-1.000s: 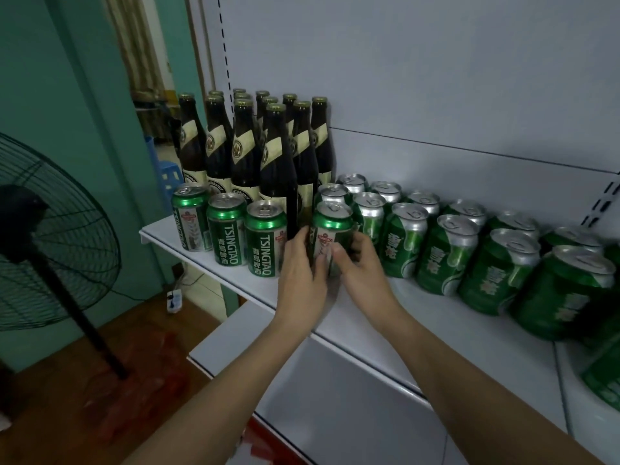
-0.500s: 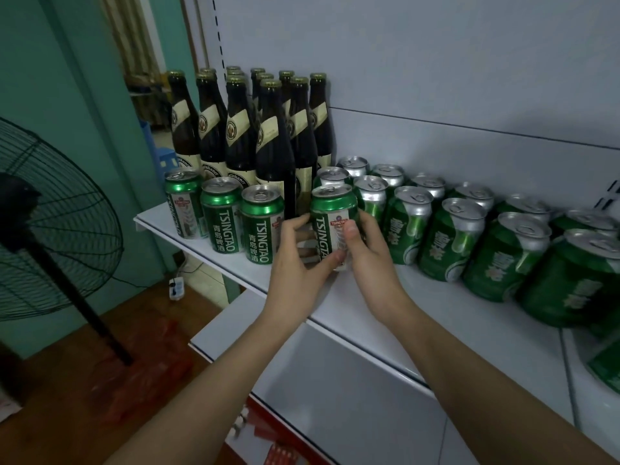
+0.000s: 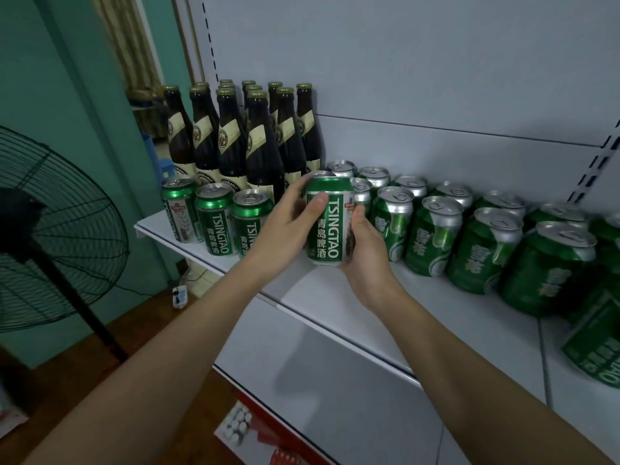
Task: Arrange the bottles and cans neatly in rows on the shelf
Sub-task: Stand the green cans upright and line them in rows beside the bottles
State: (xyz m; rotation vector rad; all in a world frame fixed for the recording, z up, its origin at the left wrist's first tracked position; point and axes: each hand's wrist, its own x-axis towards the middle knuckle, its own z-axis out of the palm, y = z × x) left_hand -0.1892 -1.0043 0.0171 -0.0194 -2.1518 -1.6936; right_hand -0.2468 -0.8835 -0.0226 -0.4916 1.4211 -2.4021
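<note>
Near the shelf front edge, both hands' fingers grip 1 upright Tsingtao can.

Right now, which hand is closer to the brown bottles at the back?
Left. The left hand holds the Tsingtao can on the side facing the bottles, just in front of them. The right hand cups the can's far side.

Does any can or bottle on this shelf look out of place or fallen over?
Yes. At the far right edge, one green can lies tilted on its side, apart from the upright rows. Both hands hold a Tsingtao can near the shelf front, out of line.
</note>
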